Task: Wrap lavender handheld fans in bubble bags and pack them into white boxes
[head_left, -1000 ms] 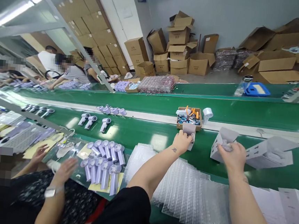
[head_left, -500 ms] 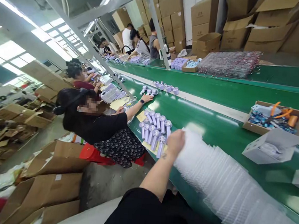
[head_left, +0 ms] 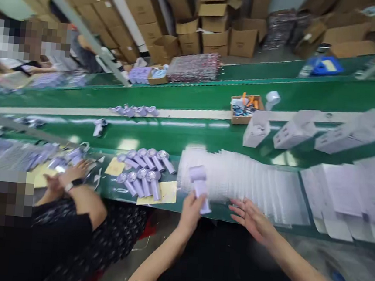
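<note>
My left hand (head_left: pixel 191 211) holds a lilac handheld fan (head_left: pixel 199 184) by its handle, head up, at the near edge of the green conveyor belt (head_left: pixel 207 138). My right hand (head_left: pixel 252 219) is open with fingers spread, just right of the fan and touching nothing. Both hands hover in front of a row of overlapping bubble-wrap bags (head_left: pixel 243 182) lying on the belt. Left of my hand, several more lilac fans (head_left: pixel 144 169) lie in two rows on yellow paper.
Three open white cartons (head_left: pixel 257 129) stand on the belt, with flat white sheets (head_left: pixel 343 193) at the right. A small cardboard tray of tools (head_left: pixel 244 108) sits further back. A co-worker's arm with a watch (head_left: pixel 72 185) works at the left. Cardboard boxes (head_left: pixel 217 25) are stacked behind.
My left hand has come away from the fan pile with one lilac fan in it. My right hand, out of view half a second ago, is now open beside it. The view swung back right.
</note>
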A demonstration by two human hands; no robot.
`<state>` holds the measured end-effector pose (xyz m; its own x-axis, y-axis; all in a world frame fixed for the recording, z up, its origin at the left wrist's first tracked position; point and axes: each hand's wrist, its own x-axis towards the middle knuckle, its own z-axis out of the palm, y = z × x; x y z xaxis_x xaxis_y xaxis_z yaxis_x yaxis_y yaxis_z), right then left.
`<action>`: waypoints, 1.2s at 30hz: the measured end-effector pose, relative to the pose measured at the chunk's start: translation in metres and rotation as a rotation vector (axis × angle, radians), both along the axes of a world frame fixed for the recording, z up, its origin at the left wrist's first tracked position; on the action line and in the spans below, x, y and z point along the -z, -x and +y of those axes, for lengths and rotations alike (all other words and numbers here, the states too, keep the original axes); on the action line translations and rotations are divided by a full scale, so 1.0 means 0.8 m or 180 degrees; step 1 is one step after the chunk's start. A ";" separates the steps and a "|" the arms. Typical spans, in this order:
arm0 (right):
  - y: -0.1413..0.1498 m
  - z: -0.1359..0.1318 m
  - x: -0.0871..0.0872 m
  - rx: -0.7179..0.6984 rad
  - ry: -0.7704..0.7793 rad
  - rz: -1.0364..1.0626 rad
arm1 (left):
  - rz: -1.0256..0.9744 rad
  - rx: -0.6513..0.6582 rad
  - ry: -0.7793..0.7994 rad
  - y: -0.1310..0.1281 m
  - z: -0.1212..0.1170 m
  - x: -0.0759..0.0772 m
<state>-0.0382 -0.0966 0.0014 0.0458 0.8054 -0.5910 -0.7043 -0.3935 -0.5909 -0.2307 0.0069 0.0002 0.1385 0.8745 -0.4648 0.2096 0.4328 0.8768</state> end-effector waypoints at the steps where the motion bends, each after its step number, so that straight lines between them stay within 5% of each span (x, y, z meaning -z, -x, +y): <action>1: -0.001 -0.002 0.000 0.0329 -0.0116 0.0183 | -0.0059 0.0765 0.0058 -0.027 -0.014 -0.003; 4: -0.031 -0.031 -0.002 0.1411 0.0048 -0.0142 | -0.0132 0.2631 0.0016 -0.111 -0.054 -0.004; 7: -0.088 -0.107 -0.007 0.2231 0.0449 -0.0592 | 0.0233 0.3312 -0.0874 -0.196 -0.086 0.013; 11: -0.147 -0.237 0.003 0.2520 0.0959 -0.0231 | 0.0900 0.4617 -0.2555 -0.297 -0.127 0.053; 15: -0.154 -0.315 0.030 0.2374 0.1412 0.0372 | 0.1426 0.5503 -0.2558 -0.354 -0.142 0.086; 18: -0.149 -0.311 0.040 0.2124 0.1302 0.0487 | 0.1513 0.5466 -0.2297 -0.362 -0.129 0.093; 23: -0.174 -0.229 0.028 0.1498 0.0672 0.0478 | 0.1256 0.4968 -0.1579 -0.350 -0.108 0.080; 26: -0.191 -0.188 0.024 0.1232 0.0447 0.0314 | 0.0807 0.3625 -0.0388 -0.342 -0.106 0.068; 28: -0.194 -0.175 0.022 0.1017 0.0536 0.0139 | 0.0681 0.2683 -0.0045 -0.335 -0.105 0.058; 31: -0.186 -0.167 0.018 0.0817 0.0764 -0.0070 | 0.0387 0.2411 -0.0795 -0.313 -0.101 0.041; 36: -0.158 -0.158 0.019 0.0793 0.0826 -0.0108 | 0.0388 0.3423 -0.2601 -0.252 -0.081 0.039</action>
<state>0.0885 -0.2227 -0.0136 0.2449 0.5903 -0.7692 -0.7792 -0.3523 -0.5185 -0.0292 -0.0576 -0.0311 0.9179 0.3902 0.0725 0.2056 -0.6238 0.7541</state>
